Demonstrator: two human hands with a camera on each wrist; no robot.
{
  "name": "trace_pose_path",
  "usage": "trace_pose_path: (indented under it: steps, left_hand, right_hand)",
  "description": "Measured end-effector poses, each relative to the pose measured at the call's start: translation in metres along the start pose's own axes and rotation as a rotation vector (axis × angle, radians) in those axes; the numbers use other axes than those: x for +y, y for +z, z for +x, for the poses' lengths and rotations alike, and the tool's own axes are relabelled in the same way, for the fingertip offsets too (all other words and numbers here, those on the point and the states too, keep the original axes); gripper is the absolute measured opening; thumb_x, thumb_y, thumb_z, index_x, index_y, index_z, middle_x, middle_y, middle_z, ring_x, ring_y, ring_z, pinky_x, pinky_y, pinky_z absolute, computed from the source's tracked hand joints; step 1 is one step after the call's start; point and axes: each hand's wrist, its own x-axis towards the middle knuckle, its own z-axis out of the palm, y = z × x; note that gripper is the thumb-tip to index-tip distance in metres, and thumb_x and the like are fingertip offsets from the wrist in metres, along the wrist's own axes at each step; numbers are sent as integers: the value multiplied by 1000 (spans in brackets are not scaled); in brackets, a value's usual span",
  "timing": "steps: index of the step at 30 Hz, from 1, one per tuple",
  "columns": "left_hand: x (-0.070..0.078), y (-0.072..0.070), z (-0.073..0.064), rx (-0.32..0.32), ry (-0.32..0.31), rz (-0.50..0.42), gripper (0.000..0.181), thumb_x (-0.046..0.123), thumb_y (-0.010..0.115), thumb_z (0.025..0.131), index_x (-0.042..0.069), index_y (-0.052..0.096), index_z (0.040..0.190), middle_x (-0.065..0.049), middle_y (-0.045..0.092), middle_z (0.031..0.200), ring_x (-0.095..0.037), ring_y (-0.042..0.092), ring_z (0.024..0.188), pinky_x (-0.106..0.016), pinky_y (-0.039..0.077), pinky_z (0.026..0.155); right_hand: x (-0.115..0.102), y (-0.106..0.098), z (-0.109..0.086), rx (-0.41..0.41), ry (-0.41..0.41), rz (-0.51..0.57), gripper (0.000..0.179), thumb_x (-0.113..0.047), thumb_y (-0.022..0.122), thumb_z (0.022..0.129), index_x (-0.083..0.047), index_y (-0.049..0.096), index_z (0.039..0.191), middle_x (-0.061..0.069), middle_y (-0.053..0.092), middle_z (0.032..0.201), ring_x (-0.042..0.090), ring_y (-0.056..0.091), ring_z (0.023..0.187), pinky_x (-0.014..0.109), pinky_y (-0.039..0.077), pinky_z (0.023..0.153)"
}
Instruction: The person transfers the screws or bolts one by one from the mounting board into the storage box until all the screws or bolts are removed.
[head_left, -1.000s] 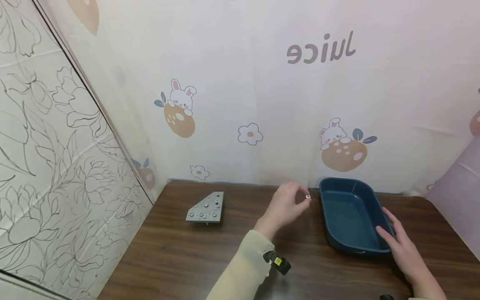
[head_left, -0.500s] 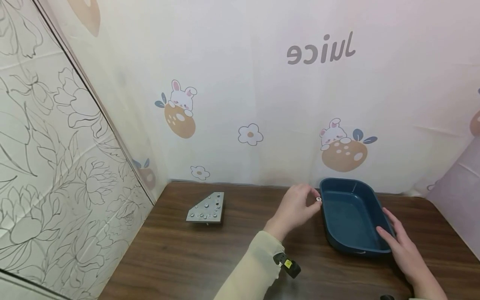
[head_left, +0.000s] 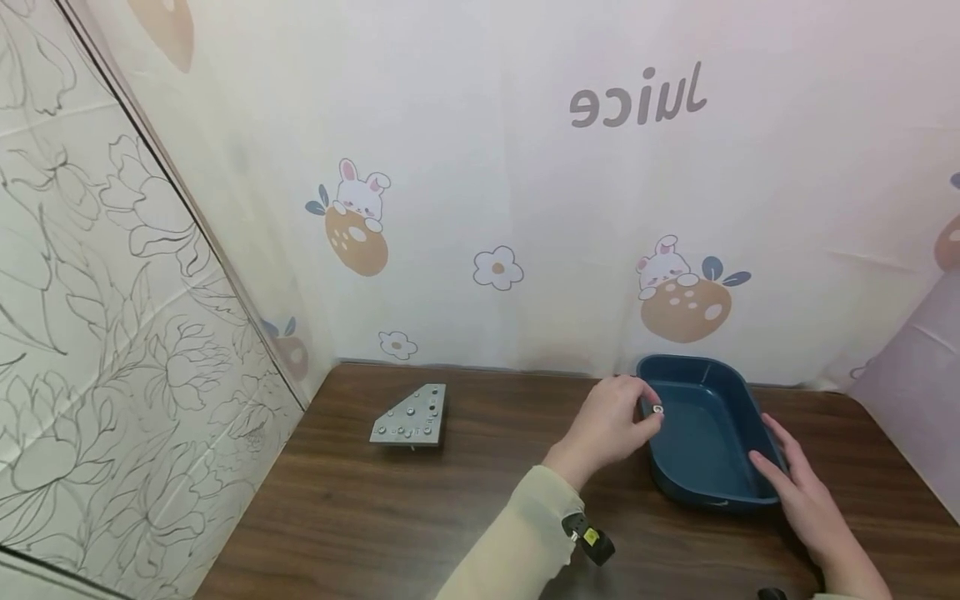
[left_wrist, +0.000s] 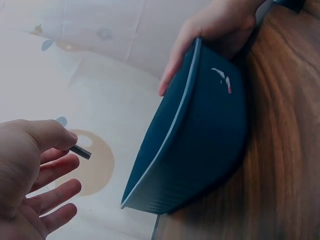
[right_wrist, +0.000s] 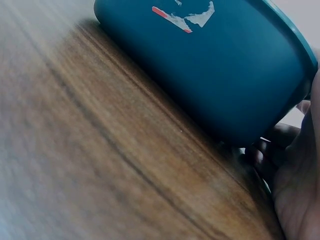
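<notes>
My left hand pinches a small metal screw between thumb and index finger. In the left wrist view the screw's threaded shank sticks out past the fingertips, and the other fingers are spread loosely. The screw overlaps the left edge of a dark blue tub in the head view. My right hand grips the tub's right side, thumb over the rim, other fingers along the outer wall. In the right wrist view the tub's side wall bears torn sticker remnants.
On the wooden table, at the back left, a grey metal plate with a slanted corner carries several screws. A patterned curtain hangs right behind the table, and a floral panel borders the left side.
My left hand has moved right with the screw, from left of the tub to its left rim. The right hand has stayed on the tub, which has not moved.
</notes>
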Motion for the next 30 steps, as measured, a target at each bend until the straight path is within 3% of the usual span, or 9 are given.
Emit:
trace_pose_path:
  steps: [8, 13, 18, 30]
  left_hand:
    - [10, 8, 3, -61, 23, 54, 14, 34, 74, 106, 26, 76, 116, 14, 73, 119, -2, 59, 117, -16, 44, 105]
    - [19, 14, 8, -113, 60, 124, 16, 39, 73, 106, 28, 75, 119, 16, 73, 119, 0, 57, 114, -15, 42, 104]
    - [26, 24, 8, -145, 59, 166, 17, 41, 74, 105, 31, 76, 118, 18, 73, 117, 1, 57, 114, -16, 42, 105]
    - [27, 39, 4, -182, 74, 200, 16, 44, 74, 105, 33, 75, 117, 21, 71, 115, 3, 56, 108, -14, 42, 101]
  right_hand:
    - [0, 0, 2, -1, 11, -10, 79, -42, 43, 118, -25, -8, 176, 28, -14, 178, 66, -16, 156, 91, -9, 111]
    - [1, -1, 2, 1, 23, 0, 78, -42, 43, 118, -31, -9, 176, 28, -14, 178, 63, -17, 157, 90, -10, 111]
    - [1, 0, 1, 5, 27, 5, 79, -42, 43, 118, -29, -9, 176, 29, -13, 178, 63, -16, 157, 90, -8, 112]
    - [0, 0, 1, -3, 29, 9, 78, -42, 43, 118, -34, -9, 175, 25, -14, 179, 62, -16, 158, 90, -7, 113]
